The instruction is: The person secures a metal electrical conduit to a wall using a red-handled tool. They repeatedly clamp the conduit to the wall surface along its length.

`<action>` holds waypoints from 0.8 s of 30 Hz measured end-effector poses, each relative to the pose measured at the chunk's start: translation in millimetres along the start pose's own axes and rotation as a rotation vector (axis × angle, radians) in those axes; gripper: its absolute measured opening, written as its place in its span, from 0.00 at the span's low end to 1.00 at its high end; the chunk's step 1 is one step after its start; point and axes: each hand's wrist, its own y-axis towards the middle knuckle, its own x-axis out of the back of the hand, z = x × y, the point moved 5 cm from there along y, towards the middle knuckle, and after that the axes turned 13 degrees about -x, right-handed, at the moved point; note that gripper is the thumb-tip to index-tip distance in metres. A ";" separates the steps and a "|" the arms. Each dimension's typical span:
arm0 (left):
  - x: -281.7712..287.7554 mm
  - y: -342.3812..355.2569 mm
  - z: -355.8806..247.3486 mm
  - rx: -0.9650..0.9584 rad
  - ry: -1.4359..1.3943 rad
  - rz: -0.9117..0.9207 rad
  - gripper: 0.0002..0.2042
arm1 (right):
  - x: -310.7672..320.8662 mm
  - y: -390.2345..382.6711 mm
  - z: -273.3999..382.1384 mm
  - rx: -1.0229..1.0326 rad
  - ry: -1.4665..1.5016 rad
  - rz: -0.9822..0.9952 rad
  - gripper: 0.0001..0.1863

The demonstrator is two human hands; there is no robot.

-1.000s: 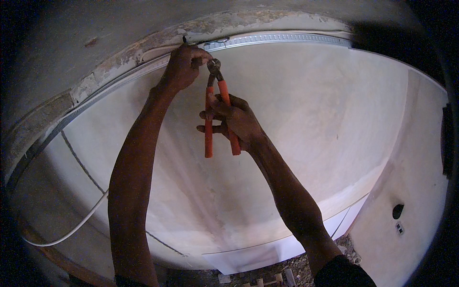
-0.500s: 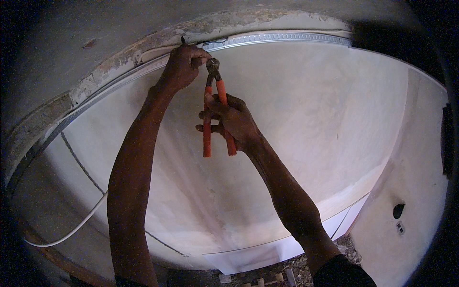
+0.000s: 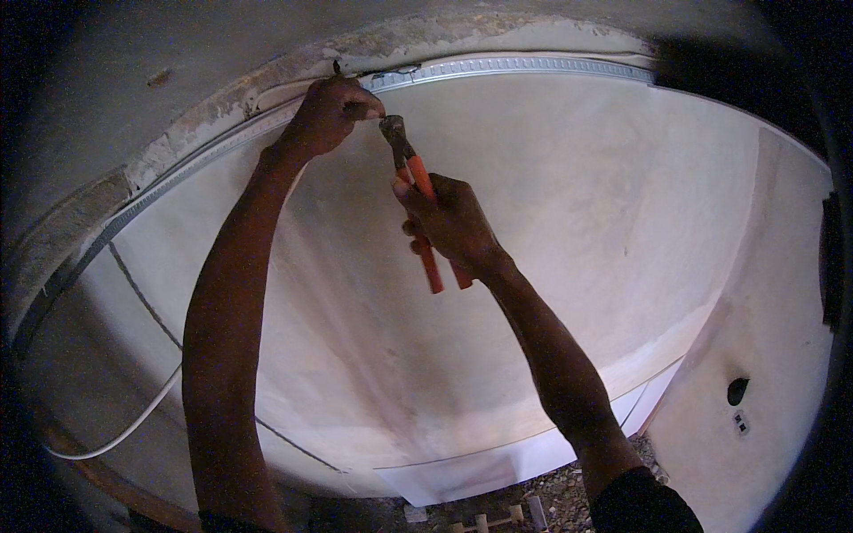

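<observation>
My right hand (image 3: 451, 222) grips end-cutting pincers (image 3: 420, 178) by their orange handles, with the dark jaws tilted up and to the left. Just left of the jaws is my left hand (image 3: 330, 114), raised to the metal channel (image 3: 524, 67) along the top of the pale wall panel (image 3: 533, 231). Its thumb and forefinger are pinched together near the pincers' head; whatever lies between them is too small to make out. A short dark piece (image 3: 337, 67) sticks up behind that hand.
Above the channel runs a rough, chipped masonry edge (image 3: 267, 80). A white cable (image 3: 133, 435) curves out at the lower left. On the right-hand wall are a dark hole (image 3: 737, 391) and a small outlet box (image 3: 741, 423). Rubble and wood scraps (image 3: 498, 518) lie on the floor below.
The pincers have tilted to the left at the head, and their handles have come closer together. My right hand has shifted right and slightly down; my left hand has moved slightly left.
</observation>
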 end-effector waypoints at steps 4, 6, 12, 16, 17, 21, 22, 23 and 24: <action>-0.8 -1.5 7.0 -0.093 -0.035 0.083 0.05 | 19.7 -7.9 10.8 0.299 -0.580 -0.175 0.18; -5.0 2.3 7.7 -0.189 -0.025 0.065 0.05 | 35.3 -6.0 7.9 0.469 -0.829 -0.313 0.14; -14.3 6.4 10.3 -0.162 0.037 0.028 0.07 | 65.8 -5.6 9.3 0.795 -1.414 -0.643 0.16; -12.4 10.5 8.5 -0.034 0.059 0.026 0.09 | 73.5 -9.4 21.9 0.760 -1.481 -0.661 0.17; -12.4 12.9 7.4 -0.019 0.053 0.016 0.09 | 76.4 -6.2 23.4 0.685 -1.355 -0.604 0.17; 3.6 16.3 8.2 0.196 -0.050 -0.160 0.08 | 78.0 13.5 26.0 0.427 -0.565 -0.228 0.16; 4.1 18.0 7.8 0.142 -0.011 -0.173 0.08 | 77.3 19.3 24.8 0.360 -0.304 -0.097 0.16; 2.6 18.9 8.8 0.090 0.029 -0.185 0.08 | 77.6 23.9 25.3 0.318 -0.240 -0.106 0.15; 1.7 20.5 7.8 0.037 0.069 -0.197 0.07 | 76.8 27.0 26.9 0.275 -0.178 -0.116 0.14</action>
